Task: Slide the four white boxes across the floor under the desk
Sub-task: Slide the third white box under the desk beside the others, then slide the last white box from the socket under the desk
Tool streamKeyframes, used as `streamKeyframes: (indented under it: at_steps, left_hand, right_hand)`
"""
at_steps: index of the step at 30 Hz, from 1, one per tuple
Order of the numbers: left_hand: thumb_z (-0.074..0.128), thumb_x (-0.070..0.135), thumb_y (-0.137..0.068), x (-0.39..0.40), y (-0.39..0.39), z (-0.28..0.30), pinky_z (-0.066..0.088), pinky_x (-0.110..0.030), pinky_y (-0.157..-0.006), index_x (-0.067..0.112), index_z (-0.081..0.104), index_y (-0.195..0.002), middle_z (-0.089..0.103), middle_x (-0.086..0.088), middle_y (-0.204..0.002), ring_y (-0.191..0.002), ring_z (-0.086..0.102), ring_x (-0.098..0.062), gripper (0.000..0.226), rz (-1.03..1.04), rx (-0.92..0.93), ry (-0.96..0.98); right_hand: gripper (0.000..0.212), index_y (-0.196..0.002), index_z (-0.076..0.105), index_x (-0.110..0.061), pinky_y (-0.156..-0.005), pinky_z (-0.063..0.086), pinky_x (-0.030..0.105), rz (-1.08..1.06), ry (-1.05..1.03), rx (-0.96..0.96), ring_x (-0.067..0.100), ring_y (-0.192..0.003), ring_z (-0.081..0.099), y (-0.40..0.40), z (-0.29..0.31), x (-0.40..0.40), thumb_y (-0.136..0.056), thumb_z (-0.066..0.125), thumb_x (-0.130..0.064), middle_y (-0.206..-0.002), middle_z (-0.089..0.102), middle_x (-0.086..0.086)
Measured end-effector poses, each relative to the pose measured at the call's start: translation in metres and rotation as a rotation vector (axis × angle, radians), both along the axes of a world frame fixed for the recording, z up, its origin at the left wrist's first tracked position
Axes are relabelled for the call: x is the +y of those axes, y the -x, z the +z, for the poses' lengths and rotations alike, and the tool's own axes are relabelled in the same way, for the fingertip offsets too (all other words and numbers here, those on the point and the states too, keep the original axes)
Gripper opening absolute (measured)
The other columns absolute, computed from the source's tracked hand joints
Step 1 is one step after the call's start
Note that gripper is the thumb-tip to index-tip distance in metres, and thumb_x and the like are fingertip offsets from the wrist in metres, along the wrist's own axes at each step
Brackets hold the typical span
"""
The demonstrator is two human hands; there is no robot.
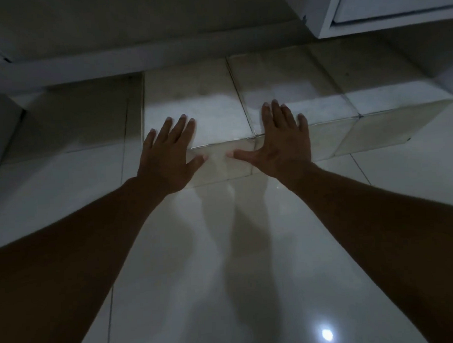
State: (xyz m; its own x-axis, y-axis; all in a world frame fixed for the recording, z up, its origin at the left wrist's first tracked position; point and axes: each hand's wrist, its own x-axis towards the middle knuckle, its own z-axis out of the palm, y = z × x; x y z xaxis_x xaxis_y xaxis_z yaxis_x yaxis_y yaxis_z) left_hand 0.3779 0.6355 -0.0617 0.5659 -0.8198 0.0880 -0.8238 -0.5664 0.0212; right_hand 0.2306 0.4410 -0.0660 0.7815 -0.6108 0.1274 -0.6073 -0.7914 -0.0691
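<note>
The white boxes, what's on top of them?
Both open hands: left hand and right hand rest on the white cardboard boxes. Beneath the palms is hidden.

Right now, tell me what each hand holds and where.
Nothing is held. Left hand and right hand lie flat with straight fingers against the near top edge of the white boxes.

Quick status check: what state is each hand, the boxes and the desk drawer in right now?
Left hand: open, fingers spread, at the boxes' near edge.
Right hand: open, fingers spread, at the boxes' near edge.
White boxes: side by side on the floor, partly under the desk.
Drawer: closed.
</note>
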Motion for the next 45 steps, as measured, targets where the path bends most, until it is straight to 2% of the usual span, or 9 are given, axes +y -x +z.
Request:
streamKeyframes:
  at_steps: [11,16,19,21,23,29,34,37,45]
  left_hand:
    - [0.032,0.064,-0.093,-0.005,-0.005,0.002,0.006,-0.05,-0.119,0.023,0.004,-0.157,0.0,0.0,-0.165,-0.151,-0.002,-0.024,0.08,-0.002,0.019,0.014]
    - [0.032,0.065,-0.094,-0.006,0.015,0.009,0.002,-0.052,-0.119,0.02,0.003,-0.156,-0.003,-0.004,-0.165,-0.15,-0.005,-0.028,0.083,0.068,0.083,-0.038]
    - [0.044,0.054,-0.096,-0.009,0.045,0.021,0.021,-0.051,-0.117,0.013,0.029,-0.152,0.028,-0.014,-0.158,-0.145,0.025,-0.031,0.07,0.015,0.075,0.106]
    - [0.053,0.042,-0.095,-0.015,0.068,0.034,0.039,-0.046,-0.103,0.009,0.047,-0.142,0.05,-0.016,-0.14,-0.126,0.049,-0.033,0.057,-0.077,0.027,0.224]
    - [0.056,0.036,-0.095,-0.023,0.085,0.05,0.042,-0.044,-0.094,0.01,0.054,-0.137,0.057,-0.014,-0.131,-0.117,0.055,-0.032,0.05,-0.098,0.003,0.282]
    - [0.057,0.034,-0.095,-0.058,0.14,0.116,0.042,-0.041,-0.09,0.013,0.059,-0.133,0.063,-0.011,-0.123,-0.11,0.058,-0.029,0.043,-0.21,-0.037,0.296]
    - [0.057,0.033,-0.095,-0.106,0.197,0.184,0.041,-0.042,-0.094,0.014,0.061,-0.131,0.063,-0.01,-0.125,-0.115,0.057,-0.03,0.04,-0.249,-0.051,0.362]
    - [0.057,0.031,-0.095,-0.136,0.237,0.223,0.045,-0.044,-0.088,0.013,0.061,-0.13,0.064,-0.01,-0.119,-0.107,0.059,-0.031,0.04,-0.295,-0.065,0.386]
    - [0.052,0.037,-0.097,-0.216,0.341,0.319,0.044,-0.041,-0.091,0.019,0.057,-0.135,0.061,-0.007,-0.129,-0.115,0.056,-0.029,0.042,-0.387,-0.101,0.434]
  right_hand:
    - [0.13,-0.156,0.0,-0.017,-0.12,0.002,0.051,-0.017,-0.005,-0.008,0.026,-0.151,-0.001,-0.003,0.001,0.001,-0.06,0.024,-0.102,-0.164,-0.001,0.009]
    - [0.12,-0.156,0.001,-0.022,-0.12,0.001,0.053,0.062,-0.102,0.037,0.025,-0.151,-0.003,0.007,0.014,-0.002,-0.067,0.037,-0.095,-0.165,-0.001,0.007]
    - [0.082,-0.155,0.021,-0.021,-0.12,0.011,0.052,0.096,-0.099,-0.183,0.023,-0.148,0.018,0.031,0.017,0.009,-0.091,0.044,-0.067,-0.16,0.025,0.007]
    - [0.06,-0.15,0.034,-0.015,-0.115,0.027,0.05,0.117,-0.028,-0.309,0.024,-0.139,0.037,0.054,0.021,0.014,-0.1,0.042,-0.046,-0.15,0.043,0.01]
    - [0.051,-0.147,0.039,-0.011,-0.11,0.037,0.045,0.135,0.005,-0.362,0.024,-0.132,0.046,0.076,0.03,0.011,-0.103,0.04,-0.038,-0.144,0.051,0.011]
    - [0.044,-0.138,0.05,-0.009,-0.099,0.044,0.041,0.125,0.056,-0.455,0.026,-0.12,0.056,0.141,0.092,-0.02,-0.101,0.045,-0.033,-0.133,0.06,0.012]
    - [0.039,-0.13,0.058,-0.008,-0.086,0.046,0.039,0.11,0.153,-0.536,0.027,-0.106,0.061,0.194,0.16,-0.063,-0.098,0.048,-0.029,-0.12,0.066,0.01]
    - [0.035,-0.123,0.064,-0.008,-0.079,0.047,0.038,0.079,0.209,-0.592,0.028,-0.101,0.064,0.234,0.196,-0.085,-0.096,0.051,-0.027,-0.113,0.069,0.01]
    - [0.037,-0.128,0.06,-0.012,-0.086,0.046,0.042,-0.077,0.252,-0.597,0.029,-0.109,0.061,0.362,0.293,-0.151,-0.098,0.05,-0.031,-0.122,0.066,0.008]
